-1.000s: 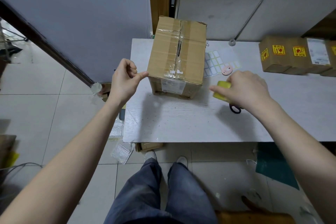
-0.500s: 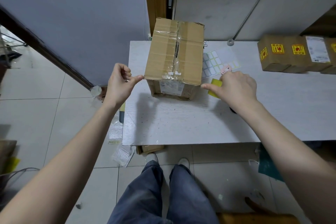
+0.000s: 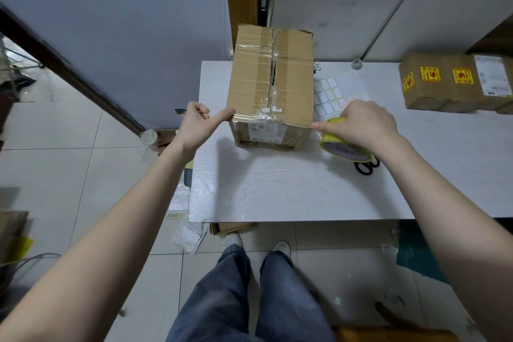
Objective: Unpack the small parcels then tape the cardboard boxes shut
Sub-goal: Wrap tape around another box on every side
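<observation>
Gripping hands: the left hand [image 3: 195, 126] has its fingers curled into the palm and its thumb stretched out, the tip pressing the near left top corner of the cardboard box [image 3: 270, 86].
Right hand: the right hand [image 3: 365, 125] is wrapped around a yellow tape roll [image 3: 342, 147], forefinger pointing at the box's near right corner.
Box: it stands on the white desk [image 3: 277, 186] toward the back left, flaps down, with clear tape across the near edge and a dark gap along the centre seam.
Hard to see: whether a tape strip runs between the hands cannot be told; the right hand covers most of the roll.
Scissors: black scissors [image 3: 366, 166] lie just behind the roll, only their handles showing.
Around: a label sheet [image 3: 330, 94] lies right of the box; small parcels [image 3: 455, 82] with yellow stickers sit at the far right, cut by the frame edge.
</observation>
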`<action>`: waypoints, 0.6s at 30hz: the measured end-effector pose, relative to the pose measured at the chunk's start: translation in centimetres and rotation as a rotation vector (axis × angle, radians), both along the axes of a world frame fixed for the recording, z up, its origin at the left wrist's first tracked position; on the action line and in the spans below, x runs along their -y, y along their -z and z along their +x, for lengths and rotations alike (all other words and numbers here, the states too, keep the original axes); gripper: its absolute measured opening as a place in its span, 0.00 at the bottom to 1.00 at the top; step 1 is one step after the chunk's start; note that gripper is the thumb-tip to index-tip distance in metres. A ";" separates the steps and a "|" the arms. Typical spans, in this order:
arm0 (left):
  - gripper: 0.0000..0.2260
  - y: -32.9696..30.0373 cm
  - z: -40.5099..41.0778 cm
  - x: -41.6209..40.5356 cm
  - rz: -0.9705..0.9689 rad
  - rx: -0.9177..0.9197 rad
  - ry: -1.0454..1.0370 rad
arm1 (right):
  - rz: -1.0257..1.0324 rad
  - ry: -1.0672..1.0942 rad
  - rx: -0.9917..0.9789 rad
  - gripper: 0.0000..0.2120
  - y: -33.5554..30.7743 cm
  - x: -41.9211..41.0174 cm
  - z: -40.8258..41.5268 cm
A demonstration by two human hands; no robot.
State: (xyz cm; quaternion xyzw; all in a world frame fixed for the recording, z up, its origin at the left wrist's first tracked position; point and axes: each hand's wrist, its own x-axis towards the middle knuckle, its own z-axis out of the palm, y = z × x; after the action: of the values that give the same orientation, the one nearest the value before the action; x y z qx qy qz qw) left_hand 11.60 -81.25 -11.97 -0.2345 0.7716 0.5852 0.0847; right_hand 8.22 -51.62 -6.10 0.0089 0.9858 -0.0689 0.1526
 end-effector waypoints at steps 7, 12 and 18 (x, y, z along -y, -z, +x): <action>0.28 -0.9 -0.2 -1.5 -0.064 0.088 -0.003 | -0.058 0.007 0.036 0.35 -0.1 -0.4 -1.2; 0.28 -1.7 0.3 -3.3 -0.465 -0.011 -0.055 | -0.062 0.008 0.049 0.34 -0.2 -0.2 -1.8; 0.34 -2.6 0.6 -5.2 -0.773 -0.237 -0.139 | -0.067 0.010 0.089 0.33 -0.3 -0.2 -2.1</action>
State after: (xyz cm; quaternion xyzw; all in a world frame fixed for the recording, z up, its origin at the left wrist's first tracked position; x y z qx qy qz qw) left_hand 12.24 -76.02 -9.39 -0.2316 0.9215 0.2793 -0.1386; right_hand 6.14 -51.39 -5.82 0.0119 0.9751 -0.1024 0.1963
